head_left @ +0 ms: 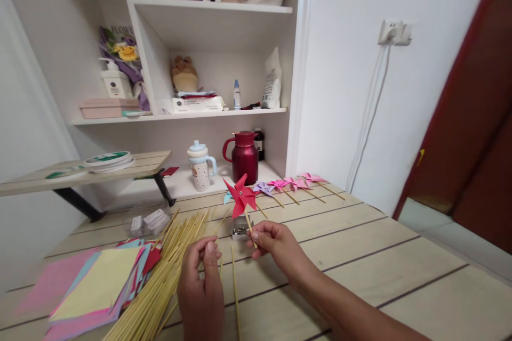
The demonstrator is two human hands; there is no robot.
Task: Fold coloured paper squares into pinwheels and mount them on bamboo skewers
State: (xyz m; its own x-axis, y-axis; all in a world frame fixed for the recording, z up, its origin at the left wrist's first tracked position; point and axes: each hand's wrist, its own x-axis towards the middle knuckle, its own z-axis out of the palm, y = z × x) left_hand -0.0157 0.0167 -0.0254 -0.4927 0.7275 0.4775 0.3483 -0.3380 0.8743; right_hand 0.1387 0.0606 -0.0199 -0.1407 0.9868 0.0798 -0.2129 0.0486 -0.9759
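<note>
A red paper pinwheel point(242, 197) on a thin wooden stick stands up in front of me, tilted slightly. My right hand point(269, 240) pinches its stick between thumb and fingers, below the blades. To its left, my left hand point(202, 272) is held over the table with loosely curled fingers, thumb and forefinger apart, and nothing visible in it. Behind the held pinwheel sits a small open box point(239, 232) of shiny metal pieces. A loose stick point(236, 293) lies between my hands, and a large bundle of wooden sticks point(160, 277) lies left of my left hand.
Coloured paper sheets point(100, 282) are stacked at the left, near a clear container point(146, 222) of small white packs. Several finished pinwheels point(296, 184) lie along the back edge. Behind them stand a red jug point(245, 157) and a lidded cup point(200, 168); a raised stand point(150, 161) is back left.
</note>
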